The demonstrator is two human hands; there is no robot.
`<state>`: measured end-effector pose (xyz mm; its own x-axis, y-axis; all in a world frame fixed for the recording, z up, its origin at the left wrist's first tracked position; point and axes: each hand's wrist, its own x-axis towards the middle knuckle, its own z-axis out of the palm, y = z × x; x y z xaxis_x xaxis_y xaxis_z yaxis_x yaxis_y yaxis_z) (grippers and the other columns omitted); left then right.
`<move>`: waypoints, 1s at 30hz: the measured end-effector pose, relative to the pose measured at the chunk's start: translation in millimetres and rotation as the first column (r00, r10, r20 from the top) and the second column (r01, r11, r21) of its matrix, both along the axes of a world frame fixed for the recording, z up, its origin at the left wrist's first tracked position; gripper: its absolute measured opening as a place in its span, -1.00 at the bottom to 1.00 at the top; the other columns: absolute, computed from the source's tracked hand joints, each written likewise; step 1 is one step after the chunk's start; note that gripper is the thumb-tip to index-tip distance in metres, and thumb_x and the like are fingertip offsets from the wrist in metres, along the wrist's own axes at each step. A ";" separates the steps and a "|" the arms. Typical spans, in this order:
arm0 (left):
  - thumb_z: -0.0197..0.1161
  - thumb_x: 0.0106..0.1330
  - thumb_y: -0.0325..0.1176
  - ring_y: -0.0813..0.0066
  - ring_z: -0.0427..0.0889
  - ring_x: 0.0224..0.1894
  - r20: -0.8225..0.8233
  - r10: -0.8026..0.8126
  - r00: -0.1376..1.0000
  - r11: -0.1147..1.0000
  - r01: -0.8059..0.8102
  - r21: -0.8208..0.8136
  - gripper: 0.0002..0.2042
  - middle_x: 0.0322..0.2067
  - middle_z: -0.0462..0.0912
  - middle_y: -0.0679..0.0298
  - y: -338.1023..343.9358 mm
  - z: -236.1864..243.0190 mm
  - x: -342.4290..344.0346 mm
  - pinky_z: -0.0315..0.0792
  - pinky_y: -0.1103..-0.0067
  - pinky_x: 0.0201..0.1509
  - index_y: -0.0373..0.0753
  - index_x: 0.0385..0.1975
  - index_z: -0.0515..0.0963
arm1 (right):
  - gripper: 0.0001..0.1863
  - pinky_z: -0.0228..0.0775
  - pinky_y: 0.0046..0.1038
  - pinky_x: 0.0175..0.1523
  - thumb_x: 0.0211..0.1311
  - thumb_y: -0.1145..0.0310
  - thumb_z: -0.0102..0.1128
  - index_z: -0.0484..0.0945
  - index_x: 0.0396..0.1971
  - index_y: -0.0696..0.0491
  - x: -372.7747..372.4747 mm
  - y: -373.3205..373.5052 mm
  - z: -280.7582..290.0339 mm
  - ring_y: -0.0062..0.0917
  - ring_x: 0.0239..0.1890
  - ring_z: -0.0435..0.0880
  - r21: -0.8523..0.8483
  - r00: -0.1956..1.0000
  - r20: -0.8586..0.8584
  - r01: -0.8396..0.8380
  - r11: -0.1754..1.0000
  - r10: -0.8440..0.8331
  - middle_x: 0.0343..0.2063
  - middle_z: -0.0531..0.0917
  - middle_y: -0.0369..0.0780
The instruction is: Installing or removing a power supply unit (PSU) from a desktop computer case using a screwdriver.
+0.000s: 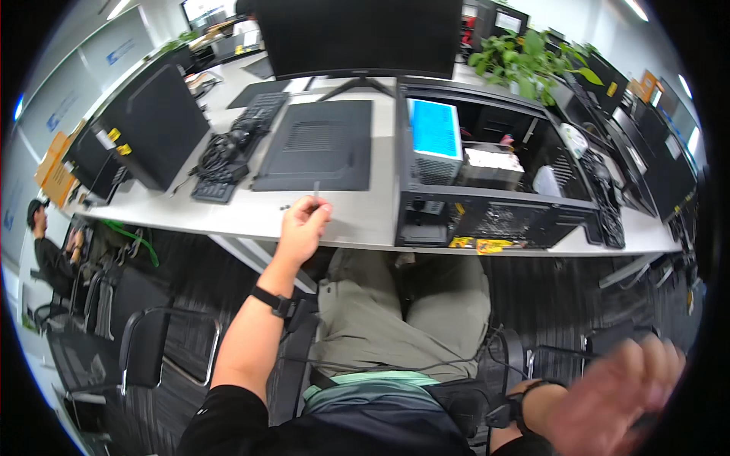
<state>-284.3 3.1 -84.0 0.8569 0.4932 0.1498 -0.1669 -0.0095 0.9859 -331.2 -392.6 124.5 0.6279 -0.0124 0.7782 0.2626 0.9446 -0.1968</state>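
My left hand [303, 226] is closed in a pinch at the front of the desk, with a thin screwdriver [316, 187] between its fingertips. The metal shaft points away from me, toward a black computer side panel [315, 144] lying flat. A few tiny dark screws [285, 207] rest on the desk beside this hand. To the right, an open black computer case [494, 220] lies on its side, showing a power supply with a blue label [435, 129]. My right hand [612, 395] is raised off the desk at the lower right, its fingers smeared by motion.
A large monitor [357, 38] stands behind the panel. Keyboards and a bundle of black cable [224, 156] lie left of it, near an upright black computer tower [156, 125]. A green plant [525, 64] stands behind the case. One person [57, 247] sits far left, beyond chairs [144, 342].
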 end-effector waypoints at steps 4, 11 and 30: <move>0.23 0.39 -0.40 0.74 0.40 -0.55 0.029 0.002 1.000 1.000 -0.001 -0.014 -0.91 -0.45 0.56 0.38 0.3 -0.1 -0.6 0.31 0.73 -0.48 -0.27 -0.24 0.54 | -0.63 0.26 -0.38 -0.27 0.46 -0.08 -0.02 0.29 -0.22 -0.05 10.0 28.0 -14.3 -0.49 -0.36 0.41 -0.344 0.989 -0.144 -0.028 0.939 -0.023 -0.53 0.54 -0.37; 0.17 0.41 -0.44 0.73 0.31 -0.57 0.057 -0.005 0.998 0.999 0.008 -0.041 -0.94 -0.49 0.49 0.37 -1.1 -0.4 0.5 0.25 0.70 -0.47 -0.29 -0.27 0.51 | -0.62 0.32 -0.30 0.00 0.50 -0.07 -0.10 0.26 -0.09 -0.03 14.4 26.9 -20.5 -0.41 -0.10 0.51 -0.273 0.973 -0.012 -0.227 0.935 0.233 -0.42 0.65 -0.36; 0.20 0.37 -0.41 0.75 0.36 -0.56 -0.081 0.052 0.995 0.999 -0.052 0.014 -0.94 -0.50 0.52 0.42 -17.6 28.7 -1.3 0.25 0.73 -0.47 -0.25 -0.29 0.54 | -0.66 0.41 -0.48 -0.26 0.40 0.15 0.02 0.34 -0.04 0.09 39.3 59.0 -21.0 -0.46 -0.31 0.56 -0.532 0.970 -0.223 -0.204 0.822 0.096 -0.34 0.61 -0.18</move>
